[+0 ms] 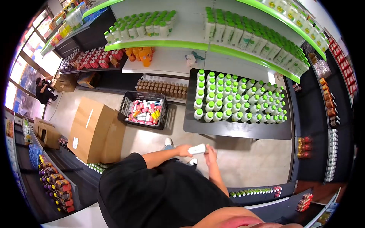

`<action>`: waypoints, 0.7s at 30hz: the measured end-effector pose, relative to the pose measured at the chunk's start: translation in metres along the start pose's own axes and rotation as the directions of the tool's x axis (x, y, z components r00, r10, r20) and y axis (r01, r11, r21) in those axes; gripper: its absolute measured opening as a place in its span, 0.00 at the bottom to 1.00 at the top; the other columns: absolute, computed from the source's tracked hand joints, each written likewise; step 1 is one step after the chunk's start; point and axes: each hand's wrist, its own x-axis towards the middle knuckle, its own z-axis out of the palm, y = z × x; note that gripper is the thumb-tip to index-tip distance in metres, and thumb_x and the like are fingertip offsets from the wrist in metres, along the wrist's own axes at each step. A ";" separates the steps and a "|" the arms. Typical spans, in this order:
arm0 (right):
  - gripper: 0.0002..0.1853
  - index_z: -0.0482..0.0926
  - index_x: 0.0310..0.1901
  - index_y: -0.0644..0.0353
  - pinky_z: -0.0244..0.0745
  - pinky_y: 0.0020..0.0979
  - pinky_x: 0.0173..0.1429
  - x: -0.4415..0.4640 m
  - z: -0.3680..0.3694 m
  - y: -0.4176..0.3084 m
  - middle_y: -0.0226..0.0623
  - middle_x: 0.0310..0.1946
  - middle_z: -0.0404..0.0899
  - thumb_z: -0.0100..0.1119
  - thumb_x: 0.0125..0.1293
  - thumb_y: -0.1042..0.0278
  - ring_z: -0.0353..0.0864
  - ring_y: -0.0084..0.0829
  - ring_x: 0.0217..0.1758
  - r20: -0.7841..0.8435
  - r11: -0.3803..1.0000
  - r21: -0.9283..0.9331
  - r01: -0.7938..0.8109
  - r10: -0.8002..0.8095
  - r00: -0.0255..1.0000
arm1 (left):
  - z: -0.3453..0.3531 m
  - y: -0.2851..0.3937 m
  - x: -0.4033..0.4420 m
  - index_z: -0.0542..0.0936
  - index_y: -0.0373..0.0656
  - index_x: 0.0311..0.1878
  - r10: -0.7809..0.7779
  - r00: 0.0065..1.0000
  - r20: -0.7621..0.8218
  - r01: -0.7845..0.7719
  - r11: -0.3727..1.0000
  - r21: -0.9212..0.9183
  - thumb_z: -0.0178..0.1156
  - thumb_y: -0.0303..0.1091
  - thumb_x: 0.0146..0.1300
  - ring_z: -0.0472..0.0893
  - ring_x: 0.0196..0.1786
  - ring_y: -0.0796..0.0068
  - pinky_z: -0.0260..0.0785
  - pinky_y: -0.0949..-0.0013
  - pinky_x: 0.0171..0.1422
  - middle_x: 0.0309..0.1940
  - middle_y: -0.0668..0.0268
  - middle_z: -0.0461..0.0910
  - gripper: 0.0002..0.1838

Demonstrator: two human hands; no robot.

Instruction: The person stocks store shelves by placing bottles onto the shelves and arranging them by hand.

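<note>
Currently near the bench (228,129), the left hand (184,150) has its fingers around a bottle (196,149). The right hand (211,154) meets its end, those fingers' grip unclear.

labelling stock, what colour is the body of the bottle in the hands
The bottle body is white, clearest in the head view.

Black table (228,131), white bottles (243,100) with green caps, upright rows

Over by the bright windows (19,74) I see a person in dark clothes (43,92) near some cartons (65,84). Closer, a big cardboard box (88,131) stands open-floored ground nearby; orange bottles (144,57) sit above brown-topped ones (161,89).
</note>
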 end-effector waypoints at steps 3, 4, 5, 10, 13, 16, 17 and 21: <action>0.15 0.81 0.52 0.60 0.60 0.22 0.28 0.007 0.064 -0.038 0.20 0.28 0.75 0.66 0.67 0.65 0.65 0.14 0.25 0.082 0.931 -0.232 0.282 -0.270 0.959 | -0.047 0.011 -0.013 0.79 0.44 0.49 0.070 0.983 -0.170 -0.089 0.991 -0.103 0.71 0.46 0.48 0.84 0.34 0.61 0.76 0.59 0.41 0.35 0.55 0.85 0.26; 0.18 0.80 0.55 0.61 0.60 0.21 0.29 0.003 0.088 -0.048 0.20 0.28 0.75 0.66 0.66 0.65 0.65 0.13 0.25 0.091 0.922 -0.263 0.284 -0.269 0.959 | -0.070 0.016 -0.020 0.78 0.44 0.49 0.039 0.991 -0.127 -0.058 0.987 -0.150 0.71 0.46 0.48 0.84 0.32 0.59 0.75 0.58 0.39 0.34 0.55 0.84 0.26; 0.21 0.79 0.58 0.62 0.61 0.20 0.29 -0.015 0.124 -0.068 0.20 0.28 0.74 0.67 0.65 0.65 0.64 0.14 0.25 0.110 0.888 -0.351 0.299 -0.278 0.954 | -0.099 0.035 -0.039 0.77 0.42 0.49 0.099 0.973 -0.209 -0.121 0.988 -0.095 0.72 0.46 0.47 0.83 0.30 0.59 0.75 0.59 0.37 0.32 0.55 0.84 0.28; 0.21 0.78 0.56 0.67 0.76 0.24 0.49 -0.010 0.238 -0.091 0.34 0.43 0.83 0.70 0.61 0.75 0.81 0.21 0.46 0.398 0.804 -0.454 0.385 -0.204 0.895 | -0.180 0.012 -0.086 0.76 0.38 0.55 -0.049 0.953 -0.300 -0.046 0.952 -0.302 0.74 0.44 0.45 0.83 0.32 0.64 0.76 0.60 0.38 0.37 0.56 0.83 0.34; 0.27 0.74 0.62 0.65 0.76 0.23 0.48 -0.007 0.303 -0.077 0.36 0.49 0.82 0.69 0.62 0.75 0.81 0.21 0.44 0.570 0.738 -0.414 0.533 -0.247 0.784 | -0.200 -0.033 -0.091 0.76 0.34 0.56 -0.072 0.906 -0.417 -0.151 0.865 -0.479 0.75 0.41 0.44 0.82 0.37 0.71 0.75 0.65 0.42 0.39 0.60 0.83 0.35; 0.28 0.69 0.67 0.61 0.77 0.28 0.53 0.021 0.338 -0.043 0.37 0.59 0.77 0.64 0.65 0.75 0.79 0.24 0.53 0.566 0.774 -0.447 0.448 -0.143 0.812 | -0.211 -0.058 -0.089 0.77 0.35 0.54 -0.197 0.835 -0.514 -0.248 0.699 -0.671 0.72 0.36 0.51 0.81 0.42 0.73 0.73 0.68 0.50 0.41 0.62 0.83 0.28; 0.29 0.68 0.68 0.61 0.77 0.29 0.51 0.022 0.348 -0.034 0.36 0.60 0.77 0.63 0.67 0.72 0.79 0.23 0.52 0.540 0.801 -0.458 0.386 -0.094 0.836 | -0.220 -0.054 -0.093 0.77 0.36 0.54 -0.210 0.824 -0.527 -0.294 0.636 -0.713 0.70 0.34 0.53 0.82 0.43 0.73 0.74 0.68 0.51 0.42 0.63 0.83 0.25; 0.27 0.70 0.66 0.61 0.76 0.28 0.51 0.000 0.391 -0.028 0.39 0.57 0.79 0.64 0.66 0.71 0.79 0.22 0.48 0.557 0.673 -0.551 0.494 -0.145 0.818 | -0.249 -0.062 -0.089 0.72 0.36 0.62 -0.242 0.770 -0.590 -0.447 0.455 -0.770 0.59 0.30 0.64 0.79 0.54 0.72 0.71 0.68 0.59 0.51 0.63 0.80 0.23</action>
